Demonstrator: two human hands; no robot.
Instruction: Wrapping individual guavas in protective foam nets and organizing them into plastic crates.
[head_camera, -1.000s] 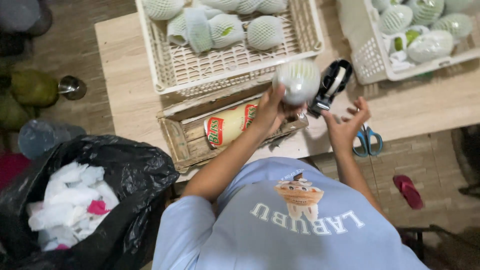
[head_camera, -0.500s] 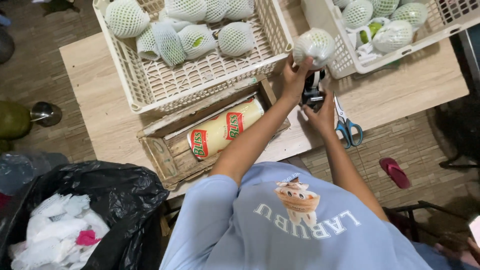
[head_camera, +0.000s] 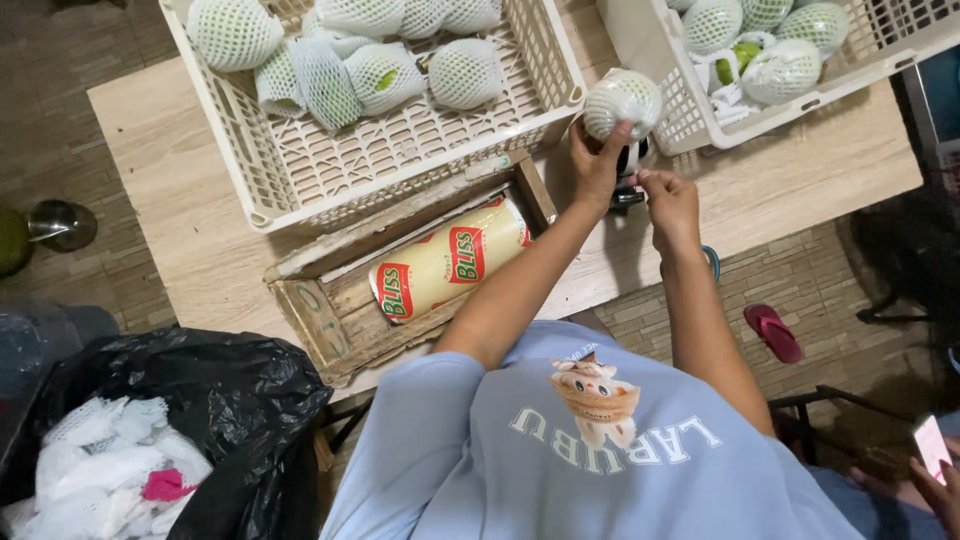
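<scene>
1. Holding up a round green fruit in a white foam net (head_camera: 622, 100), the left hand (head_camera: 597, 165) had its fingers wrapped around the fruit's lower side, so the fruit sat above the fingertips and off the table.
2. The right hand (head_camera: 668, 200) was just beside the left one, with finger and thumb pinched together. What they pinched was too small to tell.
3. A small black tool (head_camera: 630, 172) stood between the two hands, right under the fruit, probably so both hands could reach it easily.
4. A white plastic basket with holes (head_camera: 690, 125) stood just past the fingertips, holding more netted fruits, close enough to drop one in.
5. A bigger cream plastic basket (head_camera: 290, 170) sat off to the left of the left hand, with more netted fruits.
6. A rough wooden tray (head_camera: 320, 320) lay by the left forearm, keeping a long yellow roll with red labels (head_camera: 447, 260) from rolling away.
7. A black rubbish bag (head_camera: 230, 390) stayed low by the left elbow, full of loose white nets.
</scene>
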